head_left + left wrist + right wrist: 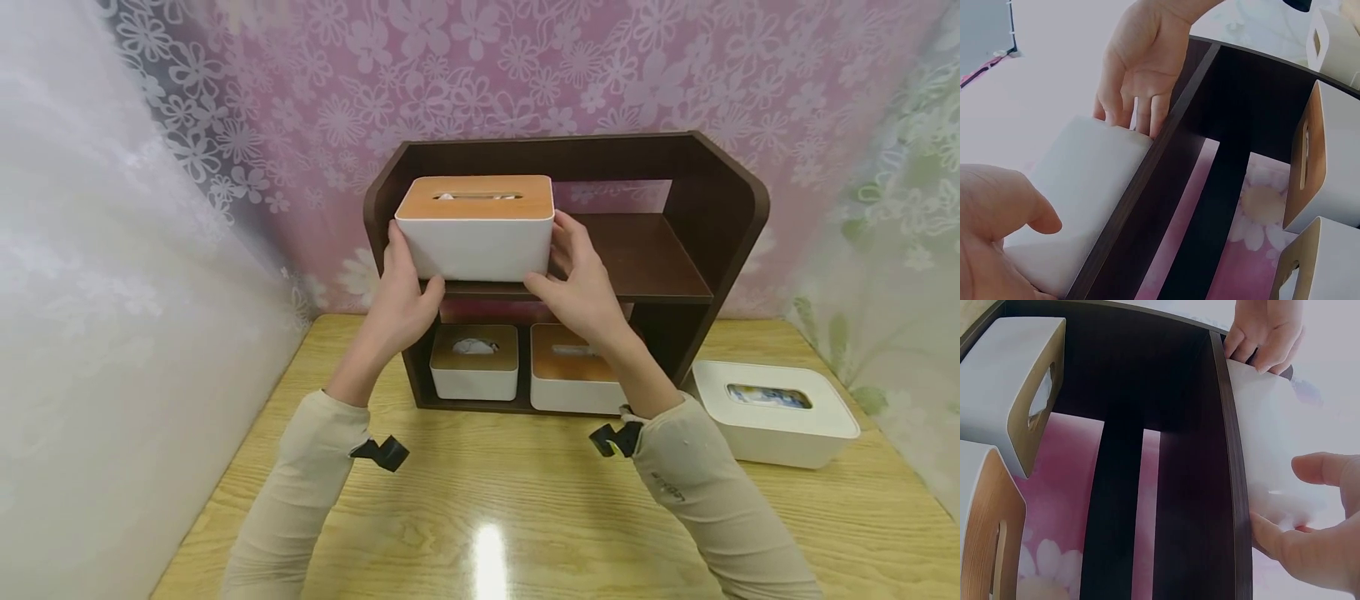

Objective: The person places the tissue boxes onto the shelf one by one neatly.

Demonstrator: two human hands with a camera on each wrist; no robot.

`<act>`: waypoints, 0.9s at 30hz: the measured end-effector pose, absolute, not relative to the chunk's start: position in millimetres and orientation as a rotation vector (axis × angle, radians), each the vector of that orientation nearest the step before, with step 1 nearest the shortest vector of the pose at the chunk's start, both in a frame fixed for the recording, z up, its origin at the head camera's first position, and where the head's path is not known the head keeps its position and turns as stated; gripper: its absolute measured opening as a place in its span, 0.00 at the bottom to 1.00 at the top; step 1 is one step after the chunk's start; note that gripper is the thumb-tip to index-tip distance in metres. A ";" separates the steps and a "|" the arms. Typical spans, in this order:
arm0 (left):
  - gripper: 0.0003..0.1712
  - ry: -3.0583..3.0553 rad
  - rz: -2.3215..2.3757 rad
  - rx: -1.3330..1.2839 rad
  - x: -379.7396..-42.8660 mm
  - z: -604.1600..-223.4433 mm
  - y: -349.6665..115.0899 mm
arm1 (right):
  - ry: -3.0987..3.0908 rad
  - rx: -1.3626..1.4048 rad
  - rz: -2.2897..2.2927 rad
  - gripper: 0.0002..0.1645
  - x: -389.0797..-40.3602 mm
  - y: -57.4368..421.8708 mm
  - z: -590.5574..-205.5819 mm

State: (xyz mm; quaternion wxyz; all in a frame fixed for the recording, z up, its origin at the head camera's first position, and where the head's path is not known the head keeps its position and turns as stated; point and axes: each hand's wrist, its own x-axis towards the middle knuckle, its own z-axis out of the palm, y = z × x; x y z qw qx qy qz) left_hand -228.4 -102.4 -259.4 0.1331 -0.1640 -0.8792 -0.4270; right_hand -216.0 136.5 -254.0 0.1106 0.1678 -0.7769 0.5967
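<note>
A white tissue box [472,250] with a light wooden lid sits at the upper shelf's left side, its front face towards me. My left hand [401,304] holds its left end, thumb at the lower front edge. At the opposite end my right hand [585,292] grips the box, with the thumb on the front lower corner and fingers round the side. Both wrist views show the box's white front [1079,187] beside the shelf board's edge [1238,462], between the hands. What lies under the box is hidden.
The dark brown shelf unit [720,208] stands on a wooden table [435,500]. Its lower level holds a small tissue box [474,384] and a larger wood-lidded one [570,396]. A cream tissue box [772,437] stands on the table at right.
</note>
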 end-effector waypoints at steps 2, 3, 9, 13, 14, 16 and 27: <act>0.55 -2.579 -1.236 -0.454 -230.6 -257.1 -100.2 | -2.289 0.486 1.752 0.50 -217.6 137.5 -252.7; 0.55 -2.590 -1.233 -0.447 -231.5 -256.2 -99.3 | -2.292 0.480 1.752 0.50 -218.6 138.0 -252.2; 0.55 -2.626 -1.241 -0.423 -232.1 -254.2 -98.2 | -2.296 0.480 1.757 0.50 -224.2 140.4 -252.7; 0.56 -2.611 -1.272 -0.422 -230.4 -254.6 -98.9 | -2.313 0.500 1.750 0.50 -225.2 144.4 -254.6; 0.56 -2.606 -1.283 -0.424 -229.7 -255.2 -98.8 | -2.318 0.501 1.749 0.50 -224.8 145.8 -255.1; 0.55 -2.593 -1.302 -0.437 -227.9 -256.9 -98.9 | -2.336 0.503 1.742 0.49 -223.0 148.7 -256.1; 0.52 -2.525 -1.315 -0.502 -204.5 -268.5 -96.6 | -2.371 0.548 1.736 0.43 -200.1 160.7 -261.4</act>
